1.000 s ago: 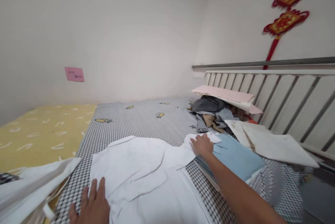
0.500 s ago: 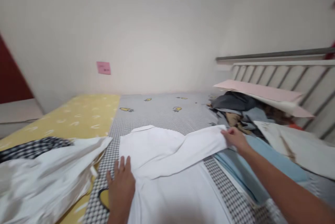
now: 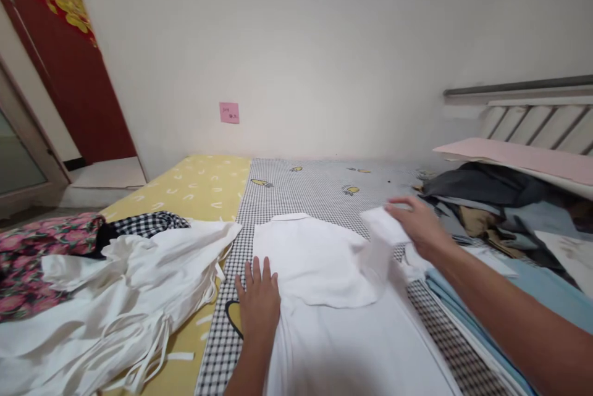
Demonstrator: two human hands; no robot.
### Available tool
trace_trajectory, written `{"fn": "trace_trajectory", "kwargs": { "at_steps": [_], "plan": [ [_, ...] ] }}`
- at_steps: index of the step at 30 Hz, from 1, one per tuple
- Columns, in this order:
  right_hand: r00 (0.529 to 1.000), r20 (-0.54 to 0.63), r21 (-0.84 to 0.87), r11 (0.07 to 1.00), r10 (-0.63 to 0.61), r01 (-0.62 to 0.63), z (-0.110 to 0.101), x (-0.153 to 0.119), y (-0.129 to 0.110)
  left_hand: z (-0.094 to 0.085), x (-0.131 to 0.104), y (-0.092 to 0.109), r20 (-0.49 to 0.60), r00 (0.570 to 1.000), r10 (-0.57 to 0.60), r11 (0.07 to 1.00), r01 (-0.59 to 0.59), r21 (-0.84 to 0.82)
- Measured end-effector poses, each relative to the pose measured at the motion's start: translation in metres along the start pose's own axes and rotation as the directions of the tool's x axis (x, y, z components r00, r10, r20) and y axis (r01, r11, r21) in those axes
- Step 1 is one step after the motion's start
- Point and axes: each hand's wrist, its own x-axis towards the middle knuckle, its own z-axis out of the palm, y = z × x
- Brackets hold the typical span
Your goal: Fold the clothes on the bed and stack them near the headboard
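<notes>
A white shirt (image 3: 315, 260) lies partly folded on the checkered bed cover (image 3: 220, 346), its collar toward the wall. My left hand (image 3: 259, 297) rests with fingers spread on the shirt's left edge. At the right, my right hand (image 3: 414, 223) pinches a raised white sleeve (image 3: 382, 232), which hangs bent above the shirt's right side. The tips of some right fingers are hidden behind the cloth.
White clothing with straps (image 3: 139, 285), a black-and-white checked cloth (image 3: 151, 223) and a pink floral cloth (image 3: 50, 260) lie at the left. Blue folded clothes (image 3: 523, 285), dark clothes (image 3: 486, 186) and a pink board (image 3: 519, 158) are at the right.
The sleeve, stretched out to the right before, is now lifted and bent up in my right hand. The view has turned left, showing more of the red door and floral cloth.
</notes>
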Motion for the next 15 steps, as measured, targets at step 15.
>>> {"fn": "trace_trajectory", "kwargs": {
  "at_steps": [15],
  "plan": [
    [0.858, 0.513, -0.024, 0.998, -0.034, 0.055, 0.168, -0.075, -0.003, 0.009, -0.006, -0.008, 0.058, 0.996, 0.067, 0.997, -0.064, -0.047]
  ]
}}
